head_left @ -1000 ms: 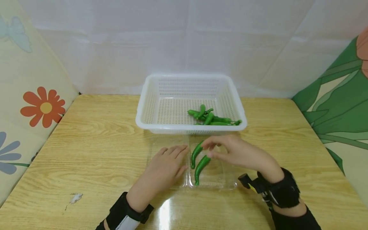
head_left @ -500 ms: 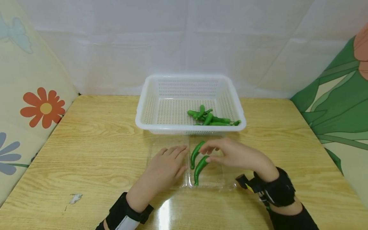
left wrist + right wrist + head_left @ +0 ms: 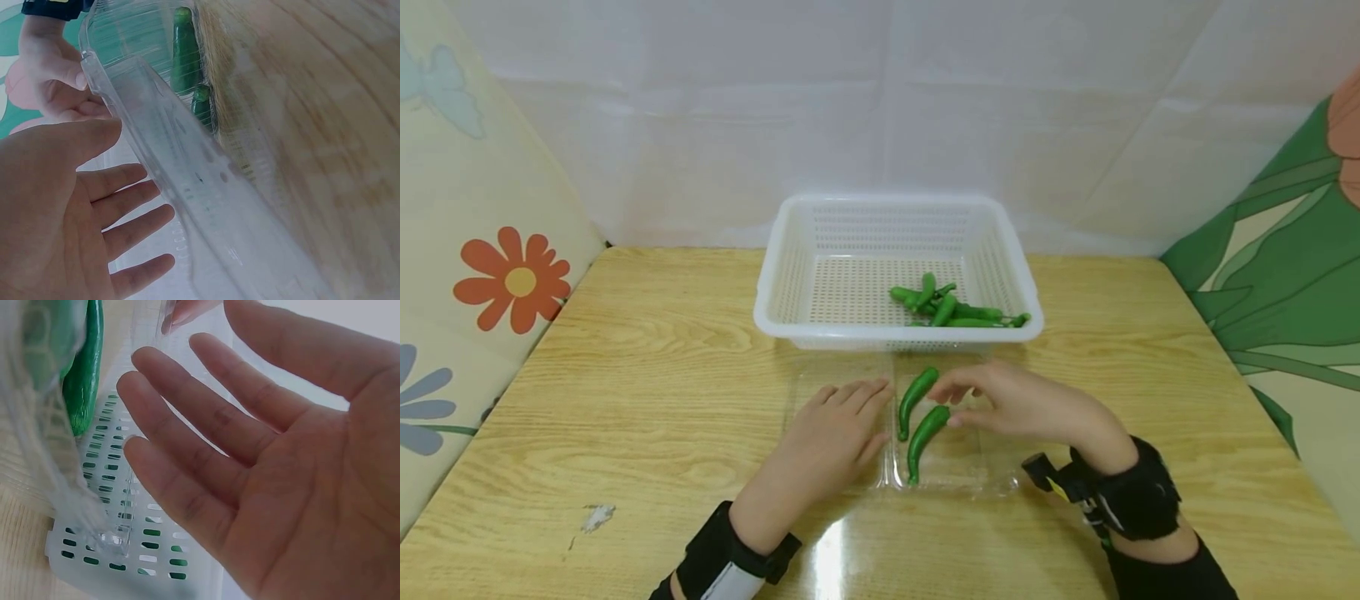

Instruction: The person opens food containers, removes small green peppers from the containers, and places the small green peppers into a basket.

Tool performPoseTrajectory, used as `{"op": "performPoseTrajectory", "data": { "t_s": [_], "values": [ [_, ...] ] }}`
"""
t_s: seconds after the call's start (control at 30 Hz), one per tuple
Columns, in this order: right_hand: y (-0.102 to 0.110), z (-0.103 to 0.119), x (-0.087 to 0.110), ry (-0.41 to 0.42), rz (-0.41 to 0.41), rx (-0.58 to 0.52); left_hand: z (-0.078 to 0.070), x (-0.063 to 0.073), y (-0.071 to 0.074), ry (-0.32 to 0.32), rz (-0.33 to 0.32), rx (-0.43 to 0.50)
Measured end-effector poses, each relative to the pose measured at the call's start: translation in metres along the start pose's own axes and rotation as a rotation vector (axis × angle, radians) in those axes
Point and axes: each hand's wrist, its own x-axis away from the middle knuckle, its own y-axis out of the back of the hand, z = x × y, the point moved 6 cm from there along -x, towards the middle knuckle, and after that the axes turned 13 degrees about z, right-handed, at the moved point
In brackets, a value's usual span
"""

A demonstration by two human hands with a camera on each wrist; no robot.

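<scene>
A clear plastic clamshell box [image 3: 962, 475] lies unfolded on the table, its hinge line running between two halves. Two green chili peppers, an upper pepper [image 3: 917, 402] and a lower pepper [image 3: 927, 442], lie slantwise in its right half. My left hand [image 3: 838, 429] is over the left half, fingers extended toward the hinge; in the left wrist view its fingertips are at the clear plastic edge. My right hand [image 3: 1018, 400] hovers over the right half, holding nothing. Its fingers are loosely bent just right of the peppers; whether the fingertips touch them I cannot tell.
Behind the clamshell stands a white perforated basket [image 3: 857, 331]. A heap of green chili peppers [image 3: 945, 308] lies in its front right part. The wooden table [image 3: 647, 375] meets a white sheet at the back and flowered panels at both sides.
My right hand has shifted slightly left and then back right, uncovering more of the upper pepper. My left hand has stayed in place. Both peppers lie about where they were.
</scene>
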Motion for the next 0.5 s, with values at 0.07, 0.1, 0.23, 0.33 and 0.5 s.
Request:
{"op": "performPoseTrajectory", "data": {
  "t_s": [0.07, 0.1, 0.23, 0.33, 0.5],
  "values": [
    [0.0000, -0.0001, 0.0003, 0.009, -0.001, 0.006, 0.0000, -0.0002, 0.0002, 0.001, 0.004, 0.002],
    [0.0000, 0.0002, 0.0004, 0.012, 0.000, 0.009, 0.0001, -0.0002, 0.0002, 0.001, 0.006, 0.003],
    [-0.0023, -0.0005, 0.0017, -0.013, 0.020, 0.006, 0.0004, -0.0003, 0.0002, 0.002, 0.012, 0.002],
    [-0.0048, -0.0009, 0.0031, -0.027, 0.039, 0.008, 0.0006, -0.0006, 0.0004, 0.002, 0.009, -0.005],
    [-0.0056, -0.0003, 0.0054, -0.025, 0.054, 0.008, 0.0002, -0.0004, 0.0010, 0.002, 0.005, -0.018]
  ]
}}
